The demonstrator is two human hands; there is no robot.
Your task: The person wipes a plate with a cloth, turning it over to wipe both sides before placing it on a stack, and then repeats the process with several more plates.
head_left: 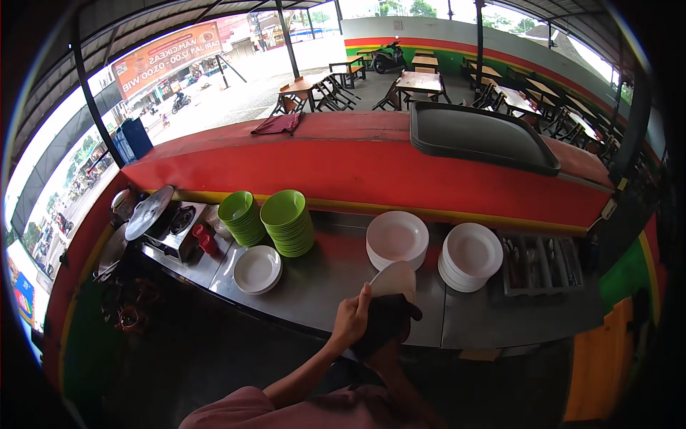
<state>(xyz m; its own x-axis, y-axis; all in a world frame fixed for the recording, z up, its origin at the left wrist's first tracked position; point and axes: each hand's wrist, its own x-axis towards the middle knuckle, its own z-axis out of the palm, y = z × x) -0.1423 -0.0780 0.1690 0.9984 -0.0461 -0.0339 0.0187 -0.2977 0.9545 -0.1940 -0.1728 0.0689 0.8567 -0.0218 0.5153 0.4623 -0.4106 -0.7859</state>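
A pale plate [395,279] is held tilted above the counter's front edge, just in front of a stack of white plates [397,237]. My left hand [351,318] grips its left side, with the thumb pointing up along the rim. A black cloth [386,323] lies against the lower part of the plate and covers most of my right hand, whose fingers are hidden. Another stack of white plates [472,252] stands to the right. A low stack of white plates [257,269] sits on the left, near two stacks of green bowls [286,209].
A cutlery tray [541,263] stands at the counter's right end. At the left are a stove [175,227] and red containers [205,239]. A large dark tray [479,136] and a dark red cloth [278,124] lie on the red ledge [343,127].
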